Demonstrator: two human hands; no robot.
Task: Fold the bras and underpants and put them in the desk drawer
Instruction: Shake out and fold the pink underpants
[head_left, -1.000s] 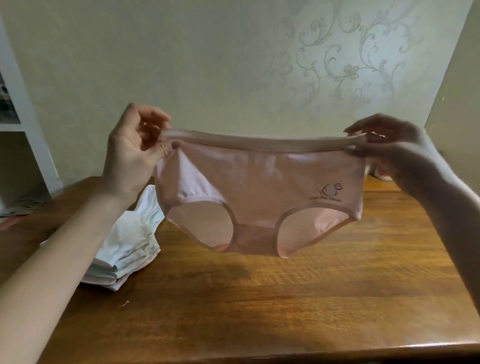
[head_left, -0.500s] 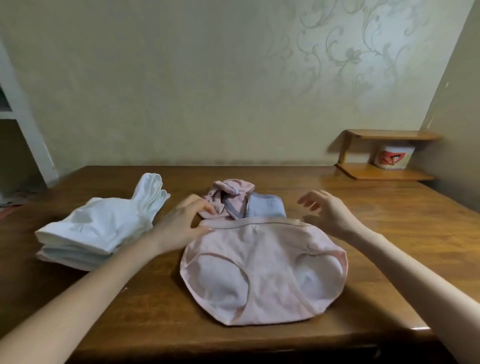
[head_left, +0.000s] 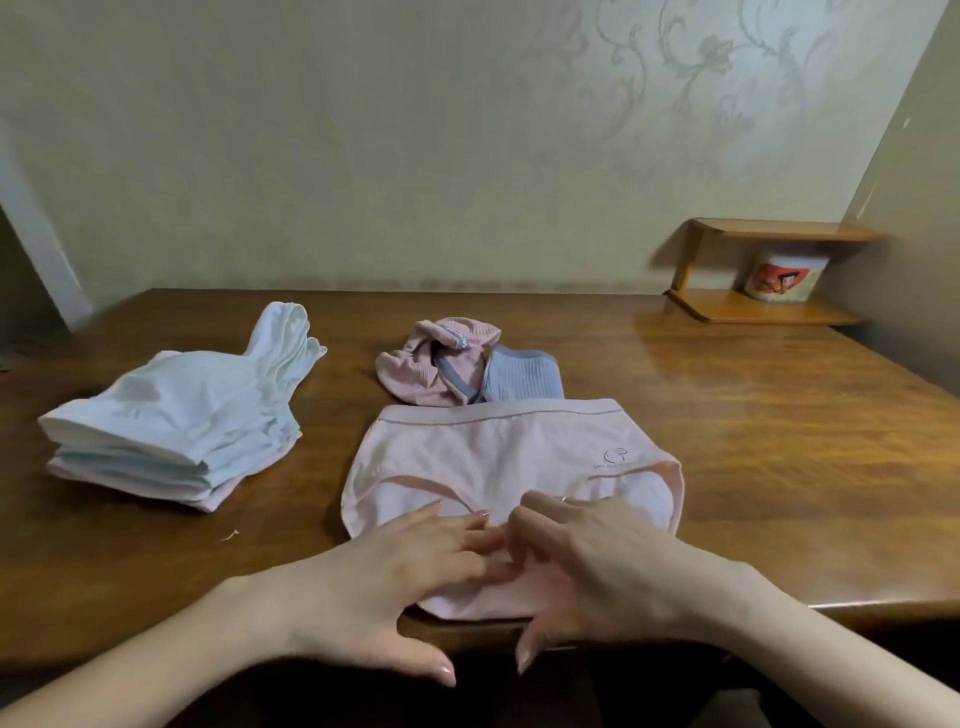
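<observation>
Right at the front, the left hand (head_left: 400, 582) and the right hand (head_left: 587, 566) lie flat on the near part of the light pink cotton underpants (head_left: 498, 467). Both hands have their fingers spread and pressing down on the cloth, not closed around anything. The fingertips of the two hands meet in the middle, and both thumbs hang over the front edge of the brown wooden surface (head_left: 779, 441).

The underpants lie spread out flat near that front edge, with the waistband on the far side and a small drawing on the right part.

To the left, well apart from the underpants, sits a neat pile of folded white and pale pink bras (head_left: 171, 421), with the straps pointing to the far side.

Just behind the waistband lies a crumpled heap of pink and blue-grey ribbed underwear (head_left: 457, 369), touching or almost touching the waistband.

Far off on the right corner stands a small wooden shelf (head_left: 763, 306) with a white tub with a red picture (head_left: 784, 275) on its lower board. Behind it all is a pale wall with swirly patterns (head_left: 467, 130).
</observation>
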